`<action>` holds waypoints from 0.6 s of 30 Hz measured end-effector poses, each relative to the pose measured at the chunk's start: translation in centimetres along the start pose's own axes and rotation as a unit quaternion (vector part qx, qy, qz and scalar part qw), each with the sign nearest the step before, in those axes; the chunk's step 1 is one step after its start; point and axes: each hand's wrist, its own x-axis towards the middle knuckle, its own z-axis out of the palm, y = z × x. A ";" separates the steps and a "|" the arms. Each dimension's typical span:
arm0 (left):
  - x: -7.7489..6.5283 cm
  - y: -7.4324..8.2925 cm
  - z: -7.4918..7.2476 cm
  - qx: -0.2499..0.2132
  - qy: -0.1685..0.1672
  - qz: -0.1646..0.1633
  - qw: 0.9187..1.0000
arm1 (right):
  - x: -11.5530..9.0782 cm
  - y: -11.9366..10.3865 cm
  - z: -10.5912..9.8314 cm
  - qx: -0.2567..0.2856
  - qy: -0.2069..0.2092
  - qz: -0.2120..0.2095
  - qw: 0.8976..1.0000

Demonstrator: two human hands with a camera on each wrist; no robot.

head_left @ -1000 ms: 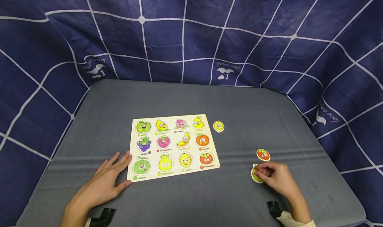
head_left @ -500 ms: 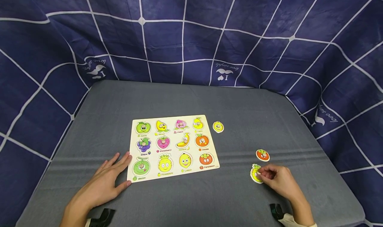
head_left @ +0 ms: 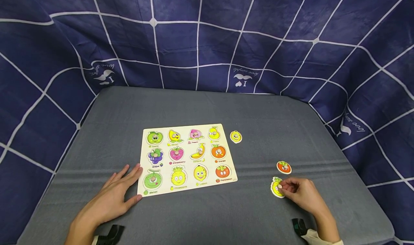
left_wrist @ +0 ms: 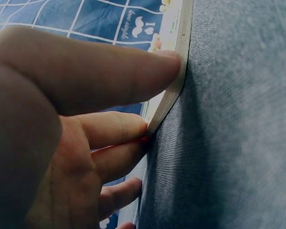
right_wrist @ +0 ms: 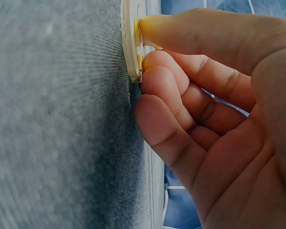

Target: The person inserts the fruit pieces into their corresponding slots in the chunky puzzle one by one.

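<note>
My right hand [head_left: 300,193] pinches the small knob of a yellow pineapple puzzle piece [head_left: 276,188] between thumb and fingertips. In the right wrist view the edge of this pineapple piece [right_wrist: 129,43] shows close against the grey cloth, the thumb over its face. A wooden fruit puzzle board [head_left: 187,193] lies to the left, most of its pictures carrying knobs. The printed pineapple and lemon spots in its front row have no knobs. My left hand [head_left: 111,198] is spread flat, its fingertips and thumb at the board's left edge. In the left wrist view the thumb touches the board's edge [left_wrist: 181,71].
An orange-red persimmon-like piece [head_left: 284,167] lies just beyond the pineapple piece. Near the board's back right corner sits a round yellow lemon piece [head_left: 236,137]. Grey cloth [head_left: 207,223] covers the table, and a blue gridded curtain [head_left: 178,44] surrounds its back and sides.
My right hand's fingers have shifted slightly, uncovering more of the pineapple piece, which stays in place. The left hand and the board have not moved.
</note>
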 end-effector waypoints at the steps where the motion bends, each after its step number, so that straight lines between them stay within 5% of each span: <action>1: 0.0 0.0 0.0 0.000 -0.001 -0.001 1.000 | 0.0 0.0 0.0 0.000 -0.001 0.001 1.000; 18: 0.0 0.0 -0.1 -0.004 -0.008 -0.005 1.000 | 0.4 -0.5 0.0 0.003 -0.006 -0.014 1.000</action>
